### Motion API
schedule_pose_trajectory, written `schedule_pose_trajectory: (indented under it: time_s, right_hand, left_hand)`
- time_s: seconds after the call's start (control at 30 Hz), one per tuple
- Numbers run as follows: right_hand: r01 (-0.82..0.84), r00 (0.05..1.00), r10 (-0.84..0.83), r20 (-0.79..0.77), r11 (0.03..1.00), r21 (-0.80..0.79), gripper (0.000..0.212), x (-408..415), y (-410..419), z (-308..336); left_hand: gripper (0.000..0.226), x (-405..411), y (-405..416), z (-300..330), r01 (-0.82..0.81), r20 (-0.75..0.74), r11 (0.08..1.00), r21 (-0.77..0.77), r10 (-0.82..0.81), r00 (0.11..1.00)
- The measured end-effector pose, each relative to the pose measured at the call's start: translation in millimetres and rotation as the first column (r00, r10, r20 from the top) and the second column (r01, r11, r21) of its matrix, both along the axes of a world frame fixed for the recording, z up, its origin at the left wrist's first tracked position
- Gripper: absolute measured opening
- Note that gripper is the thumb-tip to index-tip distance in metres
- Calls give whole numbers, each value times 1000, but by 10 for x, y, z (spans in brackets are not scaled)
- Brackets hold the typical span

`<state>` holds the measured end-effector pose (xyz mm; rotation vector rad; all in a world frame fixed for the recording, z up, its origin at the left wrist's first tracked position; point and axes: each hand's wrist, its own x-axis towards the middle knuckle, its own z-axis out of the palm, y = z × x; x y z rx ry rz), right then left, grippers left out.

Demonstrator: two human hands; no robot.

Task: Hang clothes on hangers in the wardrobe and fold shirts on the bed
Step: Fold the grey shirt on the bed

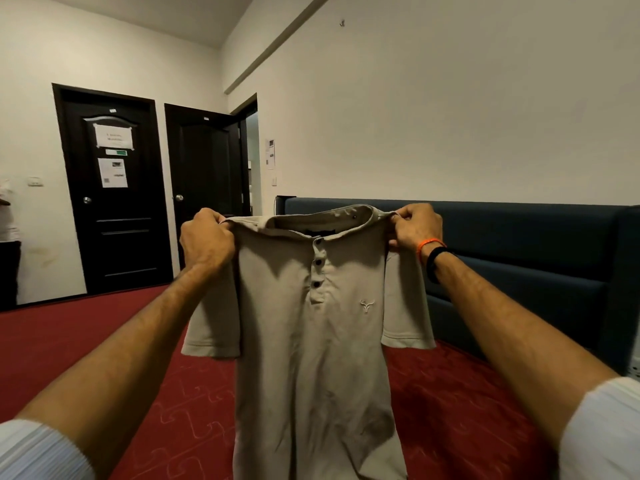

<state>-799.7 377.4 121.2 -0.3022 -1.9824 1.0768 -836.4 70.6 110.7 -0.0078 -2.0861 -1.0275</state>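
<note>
I hold the beige shirt [318, 341] up in front of me, its long axis running twelve to six, hem hanging over the red bed [467, 410]. My left hand [207, 241] grips the shoulder at nine o'clock and my right hand [415, 227] pinches the one at three, both equally near. A small horned emblem [364, 305] marks the chest; the door notices [113, 136] are unreadable.

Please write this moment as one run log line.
left hand: grips shirt shoulder | right hand: grips other shoulder | beige polo shirt: hanging, unfolded
</note>
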Motion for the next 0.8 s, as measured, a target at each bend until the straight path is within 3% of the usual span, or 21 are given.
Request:
schedule_pose_trajectory:
  time_s: [0.1,0.33,0.63,0.7,0.8]
  right_hand:
    - [69,996,-64,-58,994,86,15,22,26,30]
    - [67,993,-55,-104,991,115,13,45,67,61]
    - [67,953,-29,-303,991,115,8,4,21,-1]
    - [39,961,-11,-275,994,99,7,-59,10,-27]
    - [-5,993,14,-114,997,77,13,-232,19,-128]
  left_hand:
    - [17,-66,-12,53,35,30,999,8,-35,999]
    - [20,-102,-23,126,105,-9,994,29,-105,994]
    - [20,-96,22,67,-5,-171,991,134,28,985]
    - [21,-163,33,36,-28,-167,995,99,45,985]
    - [22,-362,37,-72,-33,-62,999,12,34,997]
